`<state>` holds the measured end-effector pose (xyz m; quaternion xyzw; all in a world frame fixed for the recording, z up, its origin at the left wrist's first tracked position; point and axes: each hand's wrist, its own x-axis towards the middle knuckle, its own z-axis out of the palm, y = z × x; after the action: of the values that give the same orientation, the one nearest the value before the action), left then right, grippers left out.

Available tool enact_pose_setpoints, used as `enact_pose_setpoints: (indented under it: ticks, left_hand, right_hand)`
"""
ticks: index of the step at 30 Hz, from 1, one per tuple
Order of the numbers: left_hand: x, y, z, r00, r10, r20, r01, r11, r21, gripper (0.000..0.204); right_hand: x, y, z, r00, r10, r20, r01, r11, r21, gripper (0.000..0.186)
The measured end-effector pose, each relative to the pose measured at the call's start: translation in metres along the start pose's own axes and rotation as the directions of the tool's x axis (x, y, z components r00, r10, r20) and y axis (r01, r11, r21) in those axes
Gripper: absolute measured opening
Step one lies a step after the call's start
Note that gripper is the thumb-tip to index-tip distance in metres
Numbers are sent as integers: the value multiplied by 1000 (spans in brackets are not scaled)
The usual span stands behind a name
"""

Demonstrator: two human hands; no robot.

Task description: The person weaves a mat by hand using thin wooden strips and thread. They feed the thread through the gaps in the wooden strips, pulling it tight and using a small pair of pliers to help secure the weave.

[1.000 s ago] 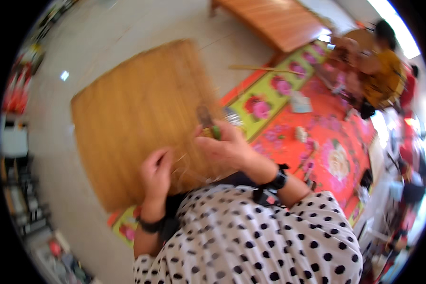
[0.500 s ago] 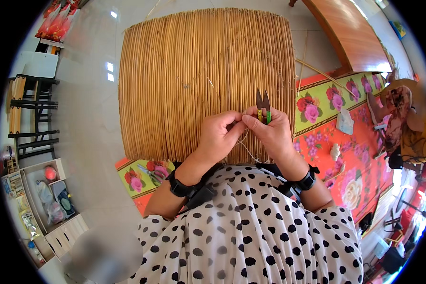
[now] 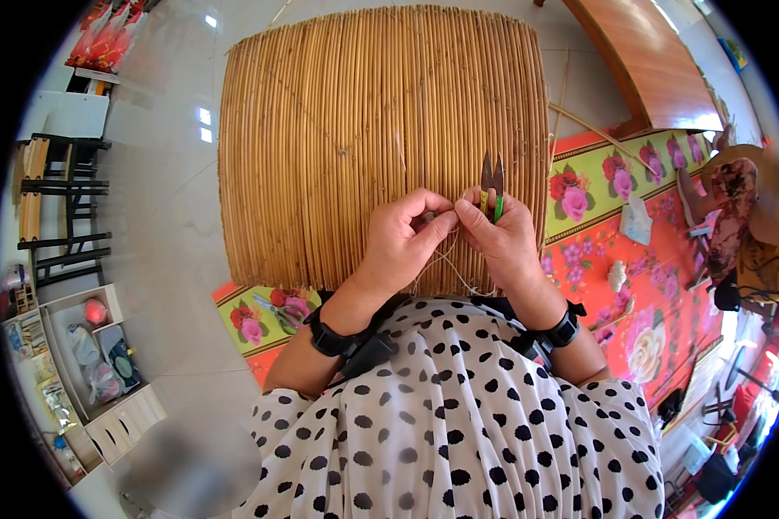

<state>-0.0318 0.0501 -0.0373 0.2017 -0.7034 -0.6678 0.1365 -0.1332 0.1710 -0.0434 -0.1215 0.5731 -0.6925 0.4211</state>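
Pale thread (image 3: 461,277): between the person's hands, over the panel's near edge; its slack hangs in loose curves. Whether one strand or two, I cannot tell.
Left hand (image 3: 407,238): thumb and forefinger pinched together, apparently on the thread; the fingertips hide the exact grip.
Right hand (image 3: 504,242): thumb and forefinger pinched, meeting the left fingertips, with snips (image 3: 498,180) tucked in the same hand.
Snips: one pair, two dark blades parted and pointing away from the person, yellow and green on the handles.
Risk: the slack could tangle or catch on a reed end if pulled carelessly; the parted blades, so near the fingers, could nick skin or thread if the right hand tightens.
Reed panel (image 3: 320,156): one, beneath both hands; its reeds are too many to count surely.
Wristbands (image 3: 329,333): two, black, one on each arm.
Floral mat (image 3: 584,225): one, red and yellow-green, partly under the panel.
Loose sticks (image 3: 603,136): two, by the panel's right edge.
Wooden table (image 3: 645,69): one, upper right.
Other person (image 3: 740,225): one, far right.
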Motion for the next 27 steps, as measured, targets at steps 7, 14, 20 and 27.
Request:
enact_pose_setpoints:
  ticks: [7,14,20,27]
  left_hand:
    - [0,-5,0,998,54,-43,-52,998,34,8]
    - [0,-2,1,990,46,-136,-58,995,-85,10]
    - [-3,0,-1,990,37,-137,-55,990,-128,10]
    - [-7,-5,-3,985,119,-127,-133,985,-108,11]
  right_hand:
    - [0,-6,-4,997,-47,-69,44,998,-44,10]
    - [-18,-19,-14,996,-75,47,74,997,24,34]
    - [-28,-5,-17,963,-113,243,218,858,-465,31]
    - [-27,-8,-12,962,-164,219,266,751,-604,28]
